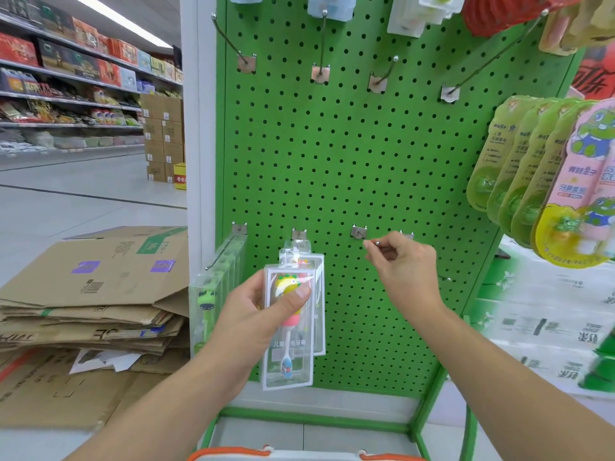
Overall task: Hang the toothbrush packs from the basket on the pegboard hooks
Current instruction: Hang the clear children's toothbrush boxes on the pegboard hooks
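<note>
My left hand (256, 311) grips a clear toothbrush pack (289, 347) with a colourful child's brush inside, held in front of the green pegboard (332, 168). Behind it more clear packs (314, 271) hang on a lower hook (299, 235). My right hand (404, 261) pinches the tip of the neighbouring bare hook (361, 234) in the lower row. Green-brush packs (216, 287) hang on the lower left hook. The basket's orange rim (233, 452) shows at the bottom edge; its contents are out of sight.
Empty hooks (321, 48) line the upper row. Green and pink blister packs (549, 181) hang at the right. Flattened cardboard boxes (93, 294) are stacked on the floor at the left. A stocked shop aisle (66, 78) runs off at the far left.
</note>
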